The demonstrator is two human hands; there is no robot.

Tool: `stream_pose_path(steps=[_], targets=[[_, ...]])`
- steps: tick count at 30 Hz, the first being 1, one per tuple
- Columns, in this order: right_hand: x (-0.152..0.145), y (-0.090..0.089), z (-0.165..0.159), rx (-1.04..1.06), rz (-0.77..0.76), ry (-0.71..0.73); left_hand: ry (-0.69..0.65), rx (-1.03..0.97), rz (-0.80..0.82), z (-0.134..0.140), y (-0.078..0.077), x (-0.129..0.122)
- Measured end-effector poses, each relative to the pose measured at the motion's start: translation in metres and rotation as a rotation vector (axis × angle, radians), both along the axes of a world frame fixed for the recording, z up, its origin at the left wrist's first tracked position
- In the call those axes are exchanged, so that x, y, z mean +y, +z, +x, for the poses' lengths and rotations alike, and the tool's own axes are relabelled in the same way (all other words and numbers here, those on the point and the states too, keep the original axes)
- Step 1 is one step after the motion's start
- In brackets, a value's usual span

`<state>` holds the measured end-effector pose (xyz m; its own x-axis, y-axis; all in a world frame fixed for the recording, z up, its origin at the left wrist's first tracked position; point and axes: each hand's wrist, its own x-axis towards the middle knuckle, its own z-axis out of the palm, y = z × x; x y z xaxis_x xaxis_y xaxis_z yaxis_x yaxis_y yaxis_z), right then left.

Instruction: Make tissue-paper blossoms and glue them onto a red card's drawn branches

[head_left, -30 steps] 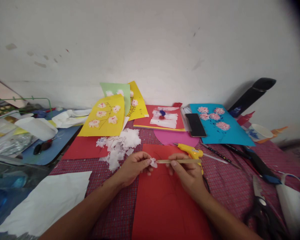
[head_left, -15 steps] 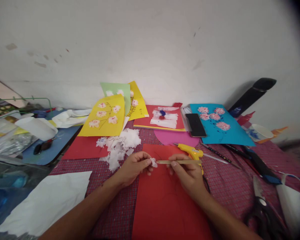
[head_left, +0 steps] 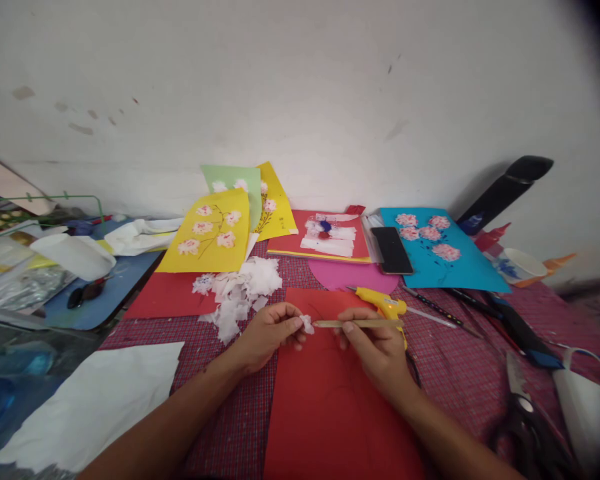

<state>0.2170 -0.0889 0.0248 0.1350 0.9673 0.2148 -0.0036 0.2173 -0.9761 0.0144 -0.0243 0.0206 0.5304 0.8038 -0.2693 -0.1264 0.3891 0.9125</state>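
Note:
Between the thumb and fingers of my left hand (head_left: pixel 275 331) is a small crumpled white paper flower (head_left: pixel 307 325). My right hand (head_left: pixel 375 340) pinches a flat wooden stick (head_left: pixel 365 324), held level, its tip pointing left close to the flower; I cannot tell if they touch. Both hands are over a red paper sheet (head_left: pixel 320 407) with faint dark lines on it. Left of my left hand lies a pile of torn white tissue paper (head_left: pixel 250 287). Just behind my right hand is a yellow glue gun (head_left: pixel 380 300).
Flower pictures on yellow (head_left: pixel 210 230) and blue paper (head_left: pixel 460 267) stand at the back. A phone (head_left: pixel 391 250) lies near the blue one. Scissors (head_left: pixel 523 413) are at right, and a white sheet (head_left: pixel 100 400) at left. A wall closes off the back.

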Motion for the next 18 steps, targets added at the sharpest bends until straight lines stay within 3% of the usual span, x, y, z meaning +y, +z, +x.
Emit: stream_pose_path(steps=[18], targets=[[-0.0034,0.0001,0.0041,-0.011,0.021,0.003,-0.022,0.006,0.009,-0.0010,-0.0012,0.0000]])
